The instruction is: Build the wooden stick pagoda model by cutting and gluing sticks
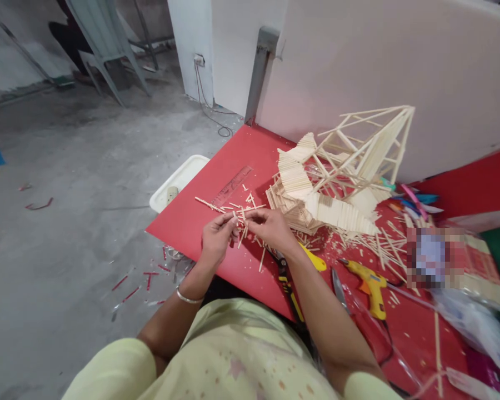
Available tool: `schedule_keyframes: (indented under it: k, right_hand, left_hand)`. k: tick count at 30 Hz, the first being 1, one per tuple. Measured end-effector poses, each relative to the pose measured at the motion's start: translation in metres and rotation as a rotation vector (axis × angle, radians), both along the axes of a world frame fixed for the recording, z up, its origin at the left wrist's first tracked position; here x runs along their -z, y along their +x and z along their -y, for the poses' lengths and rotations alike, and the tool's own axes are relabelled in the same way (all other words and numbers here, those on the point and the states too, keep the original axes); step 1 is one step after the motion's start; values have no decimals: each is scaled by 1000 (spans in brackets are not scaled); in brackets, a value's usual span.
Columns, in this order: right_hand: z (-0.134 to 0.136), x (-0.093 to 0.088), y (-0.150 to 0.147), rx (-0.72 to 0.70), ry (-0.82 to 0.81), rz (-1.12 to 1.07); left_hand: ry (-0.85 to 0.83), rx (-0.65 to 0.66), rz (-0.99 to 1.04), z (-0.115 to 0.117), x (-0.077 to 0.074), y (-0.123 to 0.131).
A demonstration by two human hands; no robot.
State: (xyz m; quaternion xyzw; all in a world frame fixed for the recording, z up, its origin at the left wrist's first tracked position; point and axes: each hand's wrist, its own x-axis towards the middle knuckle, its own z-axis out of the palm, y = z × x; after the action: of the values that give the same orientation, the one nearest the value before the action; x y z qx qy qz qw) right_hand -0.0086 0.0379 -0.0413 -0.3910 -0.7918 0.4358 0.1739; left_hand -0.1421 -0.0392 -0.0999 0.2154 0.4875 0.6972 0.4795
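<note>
My left hand [217,238] and my right hand [271,226] meet over the near edge of a red tabletop [183,222]. Both have their fingertips pinched on short, thin wooden sticks [240,215], one piece close to the other; exactly how they join is too small to tell. More loose sticks [208,204] and cut bits lie around and behind my fingers. Just beyond them rests a transparent ruler [232,185]. To the right stands a model built of wooden sticks [354,155], with ridged stick panels and an open, pointed frame.
Right of my right forearm lie a yellow glue gun [370,286], a blade-like metal tool [339,286] and a yellow-handled tool [314,257]. Black-and-yellow pliers [286,278] sit beside the forearm. A plastic bag [475,322] is farther right. A white tray [183,175] is beyond the table's left edge.
</note>
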Motion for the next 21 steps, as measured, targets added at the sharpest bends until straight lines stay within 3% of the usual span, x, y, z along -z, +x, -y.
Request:
schedule_keyframes:
  k: [4, 14, 21]
  right_hand:
    - [10, 1, 14, 116, -262, -231]
    - [19, 8, 40, 164, -228, -291]
    - [26, 5, 58, 218, -232, -324]
  left_hand:
    - [-20, 119, 15, -1, -8, 11]
    - [-73, 185, -91, 4, -13, 28]
    - [-77, 219, -141, 6, -28, 43]
